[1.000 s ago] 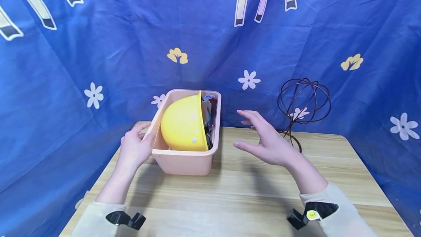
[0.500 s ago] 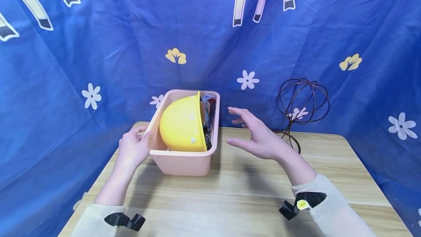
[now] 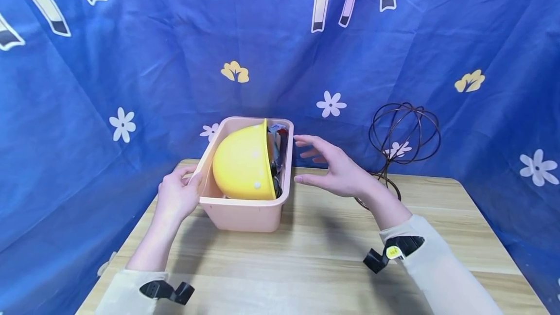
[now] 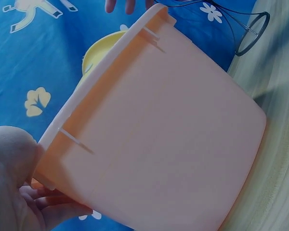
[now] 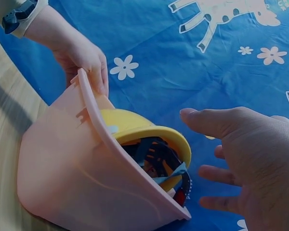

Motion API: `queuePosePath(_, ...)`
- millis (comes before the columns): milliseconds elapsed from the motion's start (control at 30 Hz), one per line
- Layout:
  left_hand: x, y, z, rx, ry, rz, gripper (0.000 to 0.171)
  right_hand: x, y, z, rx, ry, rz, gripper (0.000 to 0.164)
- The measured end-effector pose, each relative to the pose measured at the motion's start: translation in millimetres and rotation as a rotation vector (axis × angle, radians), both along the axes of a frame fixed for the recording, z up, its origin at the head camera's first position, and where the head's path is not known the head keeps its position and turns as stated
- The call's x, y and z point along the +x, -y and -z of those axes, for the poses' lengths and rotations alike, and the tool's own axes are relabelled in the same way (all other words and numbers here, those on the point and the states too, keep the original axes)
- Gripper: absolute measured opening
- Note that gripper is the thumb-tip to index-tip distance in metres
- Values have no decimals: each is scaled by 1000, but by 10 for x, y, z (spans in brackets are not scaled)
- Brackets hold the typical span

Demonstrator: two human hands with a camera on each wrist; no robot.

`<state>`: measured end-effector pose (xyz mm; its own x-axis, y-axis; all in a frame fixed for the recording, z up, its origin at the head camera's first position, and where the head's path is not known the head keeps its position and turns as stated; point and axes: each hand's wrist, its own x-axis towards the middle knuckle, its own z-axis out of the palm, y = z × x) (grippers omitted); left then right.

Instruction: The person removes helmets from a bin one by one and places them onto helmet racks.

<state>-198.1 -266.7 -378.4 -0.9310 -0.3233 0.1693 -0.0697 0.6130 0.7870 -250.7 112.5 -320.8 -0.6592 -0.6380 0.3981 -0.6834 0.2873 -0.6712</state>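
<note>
A pink plastic bin (image 3: 245, 218) stands on the table, toward the back left. Inside it a yellow hard hat (image 3: 240, 164) lies on its side, its opening turned to the right. Dark straps (image 5: 159, 154) and a light blue band show inside the hat in the right wrist view. My left hand (image 3: 178, 193) grips the bin's left rim near the front corner, thumb on one side and fingers on the other. My right hand (image 3: 334, 166) hovers just right of the bin, fingers spread and holding nothing, apart from the rim.
A dark wire stand (image 3: 404, 135) with a round cage top stands at the back right of the wooden table (image 3: 288, 276). Behind the table hangs a blue curtain (image 3: 175, 62) printed with flowers and animals.
My right hand has moved left, closer to the bin's right rim. My left hand keeps its grip on the rim, and the bin and hard hat have stayed in place.
</note>
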Motion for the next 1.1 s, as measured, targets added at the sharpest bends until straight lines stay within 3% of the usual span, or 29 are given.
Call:
queuePosePath(733, -32, -28, -22, 13, 26, -2, 45, -224, 277, -17, 3, 77, -64, 76)
queuePosePath(1100, 6, -7, -5, 31, 28, 3, 46, -347, 489, 70, -17, 136, -117, 75)
